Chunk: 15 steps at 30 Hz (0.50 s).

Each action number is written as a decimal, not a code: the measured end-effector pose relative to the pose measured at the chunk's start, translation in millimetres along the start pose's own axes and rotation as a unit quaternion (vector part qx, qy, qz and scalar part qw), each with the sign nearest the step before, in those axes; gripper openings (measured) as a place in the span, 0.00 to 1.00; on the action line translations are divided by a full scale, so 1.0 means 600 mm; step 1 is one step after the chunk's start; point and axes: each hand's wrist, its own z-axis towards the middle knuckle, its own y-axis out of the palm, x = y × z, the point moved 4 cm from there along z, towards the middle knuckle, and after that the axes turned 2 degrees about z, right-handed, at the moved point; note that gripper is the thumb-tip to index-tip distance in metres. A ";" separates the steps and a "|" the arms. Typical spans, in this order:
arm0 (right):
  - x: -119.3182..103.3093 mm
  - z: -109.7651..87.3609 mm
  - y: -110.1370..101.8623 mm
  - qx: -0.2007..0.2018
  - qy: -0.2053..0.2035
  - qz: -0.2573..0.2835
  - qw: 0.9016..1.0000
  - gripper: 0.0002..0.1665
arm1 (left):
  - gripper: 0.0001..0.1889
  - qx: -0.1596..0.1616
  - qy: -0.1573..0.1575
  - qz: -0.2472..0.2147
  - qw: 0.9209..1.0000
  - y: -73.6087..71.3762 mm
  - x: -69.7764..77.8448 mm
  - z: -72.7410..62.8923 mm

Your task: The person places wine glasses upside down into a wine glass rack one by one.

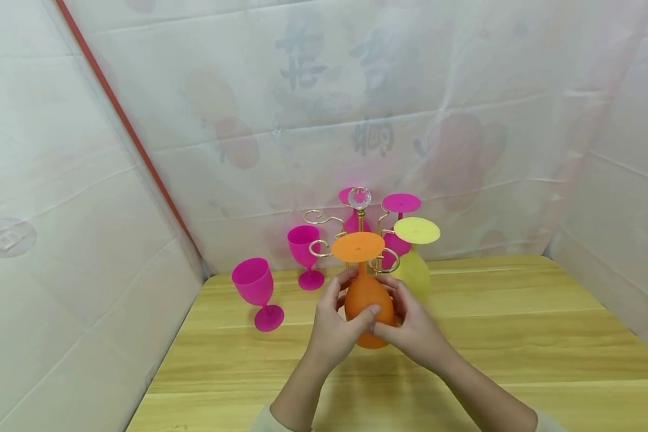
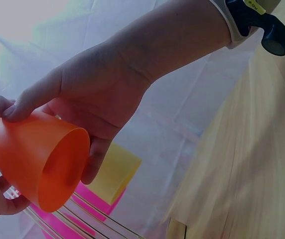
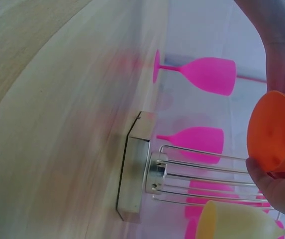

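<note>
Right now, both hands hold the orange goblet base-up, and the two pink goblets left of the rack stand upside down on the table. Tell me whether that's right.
Not quite: the head view shows the nearer pink goblet and the farther pink goblet standing upright, feet on the table. The left hand and right hand do hold the orange goblet base-up.

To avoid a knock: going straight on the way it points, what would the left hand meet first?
Past the orange goblet it holds, the left hand would probably meet the metal rack; depth is unclear.
</note>
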 end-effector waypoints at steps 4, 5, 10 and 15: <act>0.001 0.002 0.002 -0.003 0.000 -0.002 1.000 0.45 | 0.31 0.004 0.003 -0.001 1.000 -0.001 0.000 0.001; 0.001 0.003 0.003 -0.005 -0.003 -0.002 1.000 0.46 | 0.31 0.004 0.004 -0.001 1.000 -0.002 0.000 0.001; 0.001 0.003 0.006 -0.015 -0.016 -0.002 1.000 0.48 | 0.31 0.002 0.011 0.001 1.000 -0.003 -0.005 0.001; 0.002 0.002 0.008 -0.015 -0.025 -0.017 0.999 0.50 | 0.30 0.000 0.016 -0.004 1.000 -0.003 -0.010 0.002</act>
